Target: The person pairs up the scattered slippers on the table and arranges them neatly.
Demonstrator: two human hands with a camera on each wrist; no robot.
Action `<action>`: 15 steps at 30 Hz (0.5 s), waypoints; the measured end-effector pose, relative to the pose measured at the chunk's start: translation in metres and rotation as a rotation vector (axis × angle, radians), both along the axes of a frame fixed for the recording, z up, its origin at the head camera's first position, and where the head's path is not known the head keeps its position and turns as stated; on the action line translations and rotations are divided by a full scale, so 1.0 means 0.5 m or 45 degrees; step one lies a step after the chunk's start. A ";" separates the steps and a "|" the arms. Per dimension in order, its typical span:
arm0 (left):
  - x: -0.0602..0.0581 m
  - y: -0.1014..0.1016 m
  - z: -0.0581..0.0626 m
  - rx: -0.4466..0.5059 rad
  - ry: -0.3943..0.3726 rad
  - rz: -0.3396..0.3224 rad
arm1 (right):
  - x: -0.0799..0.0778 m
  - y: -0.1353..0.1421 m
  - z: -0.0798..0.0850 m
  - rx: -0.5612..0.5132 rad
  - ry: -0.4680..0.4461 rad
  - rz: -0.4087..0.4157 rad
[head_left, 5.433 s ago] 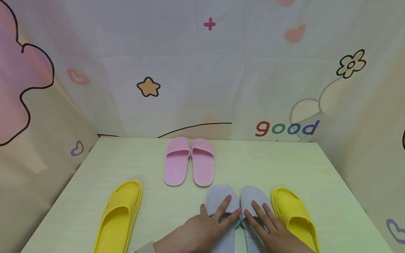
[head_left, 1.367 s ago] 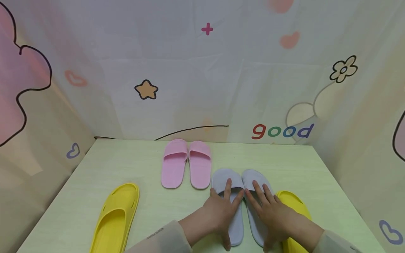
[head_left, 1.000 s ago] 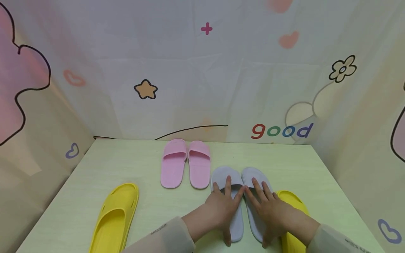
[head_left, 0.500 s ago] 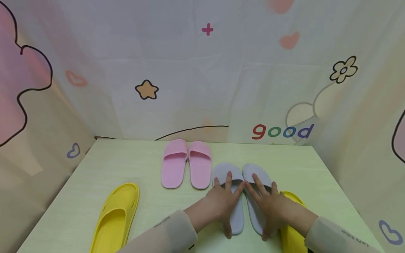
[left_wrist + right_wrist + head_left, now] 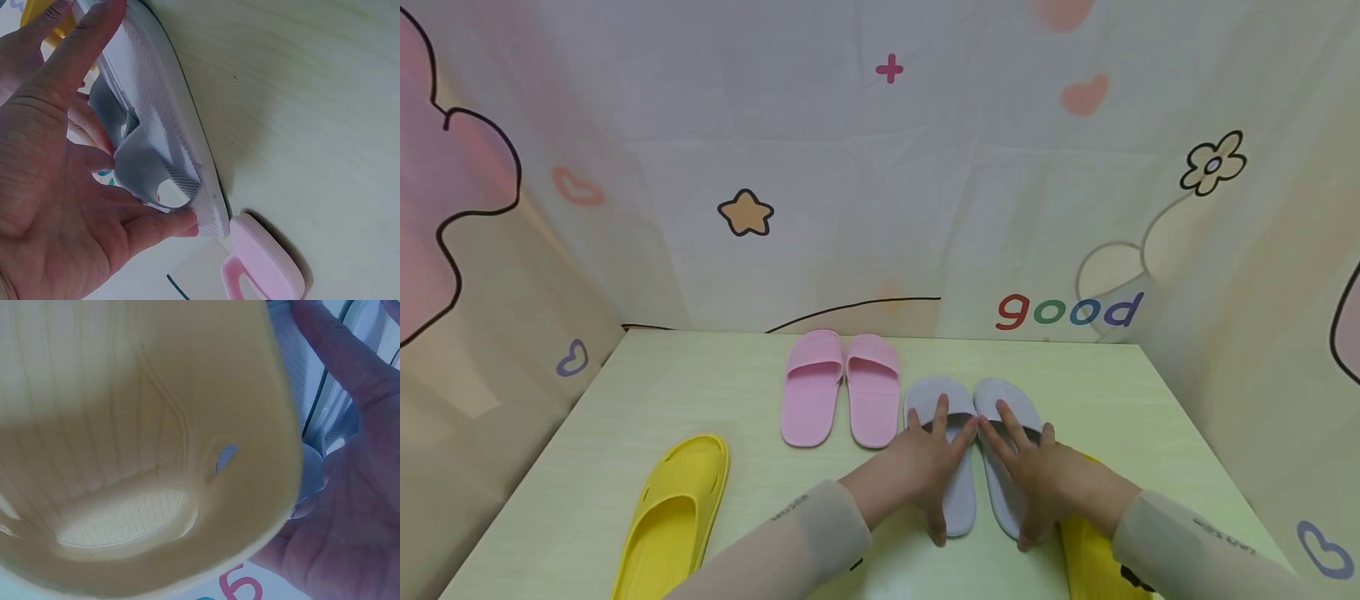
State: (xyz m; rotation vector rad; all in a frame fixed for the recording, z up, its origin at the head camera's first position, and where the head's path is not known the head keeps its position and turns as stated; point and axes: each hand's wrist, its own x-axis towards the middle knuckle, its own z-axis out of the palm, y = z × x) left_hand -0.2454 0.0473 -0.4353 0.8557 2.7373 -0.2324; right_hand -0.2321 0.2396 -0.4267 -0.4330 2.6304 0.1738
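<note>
A person's left hand (image 5: pixel 917 471) is resting on the left pale lavender-grey, round-toed plastic slide slipper (image 5: pixel 962 487), its fingers spreading fairly straight onto the ribbed strap, its thumb reaching back towards the heel. The right hand (image 5: pixel 1048 479) is touching the right pale lavender-grey, round-toed plastic slide slipper (image 5: pixel 1000 483) the same way, its fingers unclenched and fanning over the strap. Both grey slippers are lying flat on a pale wood-grained bench (image 5: pixel 595 417), toes pointing away from the person, the gap between them widening towards the heels. Just beyond and to their left, a left pink plastic slide slipper (image 5: pixel 812 392) and a right pink plastic slide slipper (image 5: pixel 874 396) are sitting near the back edge (whether pink and grey are touching, I cannot tell). A glossy yellow slide slipper (image 5: pixel 670 517) is lying well apart on the left, while a second yellow slide slipper (image 5: pixel 1093 562) is partly hiding under the right wrist.
</note>
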 end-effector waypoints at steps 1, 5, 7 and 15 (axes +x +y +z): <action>-0.002 0.000 0.000 0.000 0.000 0.001 | -0.002 0.001 0.000 0.001 0.000 -0.002; -0.007 0.000 0.002 0.005 0.002 0.005 | -0.008 0.003 -0.001 -0.005 -0.010 -0.013; -0.010 0.000 0.002 0.010 0.001 0.009 | -0.012 0.004 -0.001 -0.004 -0.018 -0.013; -0.020 0.003 0.003 0.000 -0.006 0.027 | -0.025 0.008 -0.001 0.006 -0.040 -0.023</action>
